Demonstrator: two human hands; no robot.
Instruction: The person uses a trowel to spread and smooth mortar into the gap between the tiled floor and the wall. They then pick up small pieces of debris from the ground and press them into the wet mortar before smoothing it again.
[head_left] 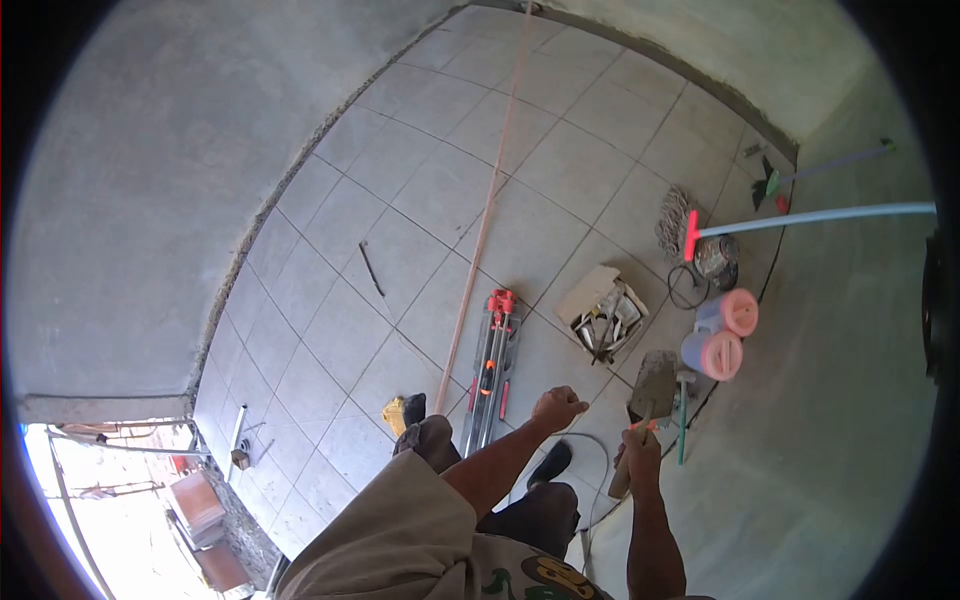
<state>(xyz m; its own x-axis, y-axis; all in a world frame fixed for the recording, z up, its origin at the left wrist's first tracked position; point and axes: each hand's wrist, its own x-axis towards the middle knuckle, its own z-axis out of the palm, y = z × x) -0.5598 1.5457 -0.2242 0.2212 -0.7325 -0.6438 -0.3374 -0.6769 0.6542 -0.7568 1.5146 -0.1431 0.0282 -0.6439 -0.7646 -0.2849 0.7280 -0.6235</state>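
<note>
My right hand [641, 448] is closed round the handle of a trowel [656, 378], its broad grey, mortar-stained blade pointing forward over the floor. Beside the blade on the right lies a hammer [683, 420] with a green handle. An orange item under the trowel is mostly hidden. My left hand [558, 408] is held in front of me with the fingers curled in, and nothing shows in it. Nearest to that hand, on its left, a manual tile cutter [490, 365] with red ends and metal rails lies on the tiles.
An open cardboard box [590, 300] of tools sits ahead. Two pink-lidded jugs [722, 354], a bucket [716, 258], a mop head [673, 222] and a blue-handled squeegee [800, 220] line the right wall. A long straight strip [486, 215] crosses the tiled floor [420, 180]. A doorway opens lower left.
</note>
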